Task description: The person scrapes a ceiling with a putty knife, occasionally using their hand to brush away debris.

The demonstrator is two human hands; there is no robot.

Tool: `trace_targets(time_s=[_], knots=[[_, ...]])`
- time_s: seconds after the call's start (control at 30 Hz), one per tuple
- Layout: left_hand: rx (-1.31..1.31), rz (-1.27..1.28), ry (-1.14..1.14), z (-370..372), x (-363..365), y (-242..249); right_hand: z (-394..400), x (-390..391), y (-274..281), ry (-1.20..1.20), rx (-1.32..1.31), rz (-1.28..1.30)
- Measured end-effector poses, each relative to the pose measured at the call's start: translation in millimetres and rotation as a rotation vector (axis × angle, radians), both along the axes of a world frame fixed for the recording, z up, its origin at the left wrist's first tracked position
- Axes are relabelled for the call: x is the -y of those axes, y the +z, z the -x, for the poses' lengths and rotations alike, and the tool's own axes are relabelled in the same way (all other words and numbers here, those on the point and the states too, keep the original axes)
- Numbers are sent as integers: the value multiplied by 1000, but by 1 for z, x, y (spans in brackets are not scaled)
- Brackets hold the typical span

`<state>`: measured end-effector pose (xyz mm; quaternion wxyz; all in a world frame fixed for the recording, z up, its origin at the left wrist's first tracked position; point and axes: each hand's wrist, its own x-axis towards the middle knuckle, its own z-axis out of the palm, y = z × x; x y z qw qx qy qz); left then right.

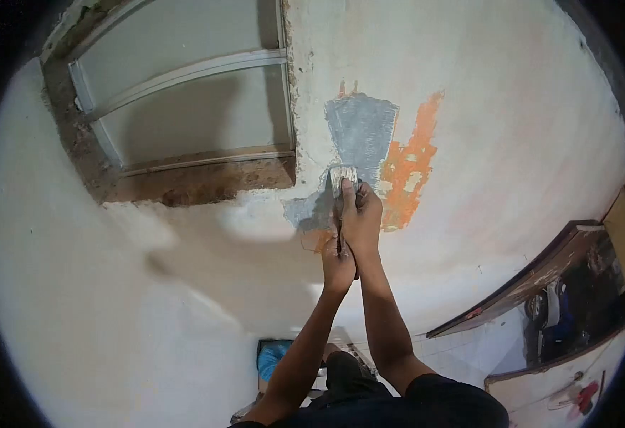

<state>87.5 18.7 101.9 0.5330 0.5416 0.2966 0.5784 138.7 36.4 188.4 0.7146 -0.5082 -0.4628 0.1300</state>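
A scraper (pixel 343 172) with a pale, worn blade is pressed against the painted wall (pixel 498 143), at the lower end of a bare grey patch (pixel 362 128). My right hand (pixel 362 225) grips it near the blade, thumb stretched along it. Just below, my left hand (pixel 338 264) is closed around the dark handle, close against my right wrist. The fingers partly hide the handle. Right of the blade runs an orange patch (pixel 406 178) where the top coat is off, and a smaller grey area lies to the left.
A recessed window frame (pixel 191 71) with a rough brown sill (pixel 205 182) is at upper left. Down on the right stands a dark open doorway (pixel 576 299). A blue item (pixel 273 357) lies low by my left arm, above the pale tiled floor (pixel 469 349).
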Motion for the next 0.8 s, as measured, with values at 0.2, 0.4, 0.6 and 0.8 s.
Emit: trace_targets(time_s=[0.2,0.4,0.6,0.8], knots=[[63,51,-130,7,-6,5,7,2,9,-69,-70,98],[63,88,-189,4,-3,2,6,-1,10,-83,-66,103],[20,-131,-30,1,-5,58,0,2,57,-212,159,79],[-108,-303,186,-20,-6,-9,-7,10,20,-99,-5,77]])
